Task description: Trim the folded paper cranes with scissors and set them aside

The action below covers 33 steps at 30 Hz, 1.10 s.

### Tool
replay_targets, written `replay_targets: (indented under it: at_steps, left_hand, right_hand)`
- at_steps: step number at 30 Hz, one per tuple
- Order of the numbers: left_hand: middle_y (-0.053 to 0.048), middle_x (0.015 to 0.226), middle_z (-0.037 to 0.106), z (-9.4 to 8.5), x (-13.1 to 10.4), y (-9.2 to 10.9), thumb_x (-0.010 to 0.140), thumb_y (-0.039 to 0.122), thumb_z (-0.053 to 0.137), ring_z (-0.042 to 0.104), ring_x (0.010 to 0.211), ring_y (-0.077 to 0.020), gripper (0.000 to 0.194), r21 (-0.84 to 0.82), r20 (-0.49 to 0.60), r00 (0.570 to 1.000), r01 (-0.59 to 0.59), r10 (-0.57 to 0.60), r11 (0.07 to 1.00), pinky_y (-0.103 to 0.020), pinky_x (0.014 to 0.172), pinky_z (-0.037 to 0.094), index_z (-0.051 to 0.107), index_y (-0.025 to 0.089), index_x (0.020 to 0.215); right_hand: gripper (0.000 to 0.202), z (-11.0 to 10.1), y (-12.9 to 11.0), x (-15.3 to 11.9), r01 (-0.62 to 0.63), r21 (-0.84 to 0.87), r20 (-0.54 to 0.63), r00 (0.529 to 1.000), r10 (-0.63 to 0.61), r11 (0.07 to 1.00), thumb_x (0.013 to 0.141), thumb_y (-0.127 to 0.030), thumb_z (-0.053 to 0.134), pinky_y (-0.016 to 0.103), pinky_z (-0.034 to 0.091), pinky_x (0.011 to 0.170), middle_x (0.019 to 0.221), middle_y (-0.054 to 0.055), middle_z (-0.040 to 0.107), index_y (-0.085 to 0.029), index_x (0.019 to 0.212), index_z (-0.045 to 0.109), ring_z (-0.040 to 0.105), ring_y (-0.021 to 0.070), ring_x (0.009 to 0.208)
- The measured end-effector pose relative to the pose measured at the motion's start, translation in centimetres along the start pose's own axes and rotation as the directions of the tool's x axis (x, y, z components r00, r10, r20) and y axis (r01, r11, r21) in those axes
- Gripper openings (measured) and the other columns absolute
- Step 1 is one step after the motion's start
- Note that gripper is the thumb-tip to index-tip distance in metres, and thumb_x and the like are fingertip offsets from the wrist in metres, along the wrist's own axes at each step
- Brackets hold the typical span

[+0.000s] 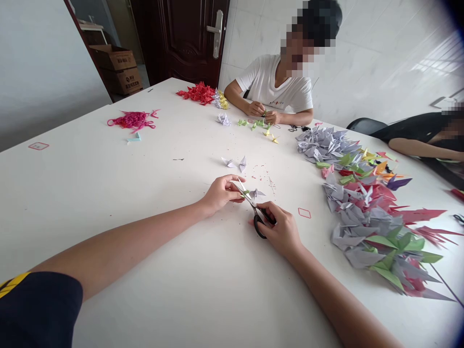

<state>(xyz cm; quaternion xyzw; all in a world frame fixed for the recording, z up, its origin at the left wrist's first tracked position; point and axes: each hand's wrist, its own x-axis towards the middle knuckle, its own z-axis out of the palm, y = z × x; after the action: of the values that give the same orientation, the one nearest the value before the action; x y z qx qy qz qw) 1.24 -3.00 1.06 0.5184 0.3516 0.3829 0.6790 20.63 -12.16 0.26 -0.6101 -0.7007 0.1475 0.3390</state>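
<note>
My left hand (221,195) pinches a small green folded-paper crane (246,193) between thumb and fingers; much of the crane is hidden. In my right hand (284,231) is a pair of scissors (253,203), its black handles looped around my fingers. The blades cross over the green paper beside my left fingertips; whether they touch it I cannot tell. Right behind the blades lies a pale grey paper crane (258,193). Just beyond my left hand, two more pale cranes, one on the left (228,162) and one on the right (242,164), rest on the white table (152,270).
A long heap of coloured paper cranes (362,212) lines the right side. Pink cords (131,121) lie far left, red cranes (199,93) at the back. Across the table, a person in a white shirt (268,79) handles small green pieces; another person's arm (422,147) rests far right.
</note>
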Motion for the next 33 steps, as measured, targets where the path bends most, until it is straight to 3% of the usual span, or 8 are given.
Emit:
replay_targets:
  at_steps: [33]
  left_hand:
    - [-0.004,0.079,0.066,0.06,-0.03,0.12,0.077,0.006,0.066,0.069,0.076,-0.0154,0.036,0.017,0.004,1.000,0.002,-0.002,1.000,-0.036,0.083,0.059,0.062,0.012,0.112]
  right_hand:
    - [0.026,0.00,0.18,-0.06,-0.017,0.011,0.013,1.000,0.017,1.000,0.074,-0.037,0.068,0.024,0.034,0.052,0.069,-0.003,0.054,-0.022,0.094,0.064,0.044,0.0120,0.057]
